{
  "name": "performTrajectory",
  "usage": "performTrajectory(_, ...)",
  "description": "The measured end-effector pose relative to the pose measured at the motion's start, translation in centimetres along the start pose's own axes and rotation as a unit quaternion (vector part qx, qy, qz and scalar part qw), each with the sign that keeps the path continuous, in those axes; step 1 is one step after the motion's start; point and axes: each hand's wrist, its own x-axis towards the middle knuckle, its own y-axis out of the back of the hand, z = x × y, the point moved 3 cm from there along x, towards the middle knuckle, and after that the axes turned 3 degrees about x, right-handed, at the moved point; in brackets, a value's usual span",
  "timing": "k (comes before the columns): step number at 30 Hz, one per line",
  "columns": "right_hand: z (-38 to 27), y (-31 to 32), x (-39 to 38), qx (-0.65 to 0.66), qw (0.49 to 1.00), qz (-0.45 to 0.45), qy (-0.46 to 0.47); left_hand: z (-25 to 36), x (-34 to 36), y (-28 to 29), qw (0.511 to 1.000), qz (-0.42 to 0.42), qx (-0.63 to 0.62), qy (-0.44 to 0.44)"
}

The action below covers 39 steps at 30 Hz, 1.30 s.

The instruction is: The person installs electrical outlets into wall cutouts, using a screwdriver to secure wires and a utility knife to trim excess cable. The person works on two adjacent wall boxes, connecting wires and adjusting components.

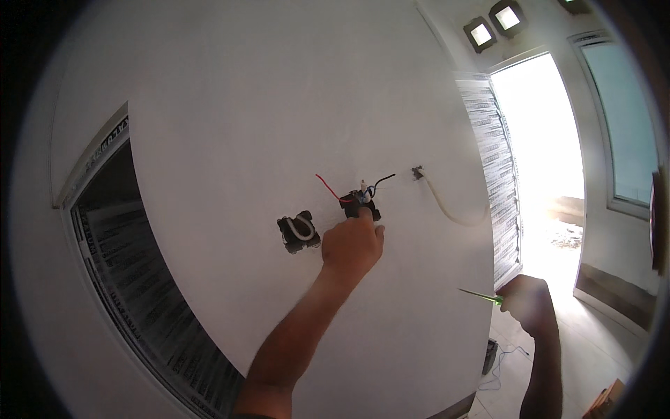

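My left hand (352, 244) reaches to a black wall box (349, 204) with red, black and blue wires, one finger on it and the others curled; anything they hold is hidden. Left of it, a second black box (289, 234) holds a looped white cable (308, 228). At upper right, a pale cable (442, 204) hangs from a small wall opening (417, 172). At lower right, my right hand (523, 300) grips a screwdriver (481, 295) with a green handle, its thin shaft pointing left, away from the boxes.
The white wall (230, 126) curves across the view. A dark doorway (146, 265) is at left. A bright open doorway (541, 126) and a window (631, 122) are at right. A blue cord (501, 370) and brown objects (604, 401) lie on the tiled floor (565, 370).
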Motion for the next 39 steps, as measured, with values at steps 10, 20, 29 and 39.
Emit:
performTrajectory(10, 2.5, 1.3, -0.3, 0.077, 0.997, 0.002, -0.026, -0.7, 1.8, -2.7, 0.852, -0.073, -0.514, 0.064)
performTrajectory(20, 6.2, 0.4, -0.9, 0.048, 0.997, -0.025, -0.05, 2.8, 0.2, -5.0, 0.804, 0.047, -0.588, 0.078)
performTrajectory(29, 8.6, 0.0, -1.5, 0.102, 0.985, 0.042, -0.135, -3.3, -4.3, -6.3, 0.868, 0.291, -0.401, -0.045)
performTrajectory(39, 0.4, -5.6, 0.7, 0.077, 0.994, -0.021, -0.075, -12.0, -7.2, -0.2, 0.973, 0.213, -0.073, 0.044)
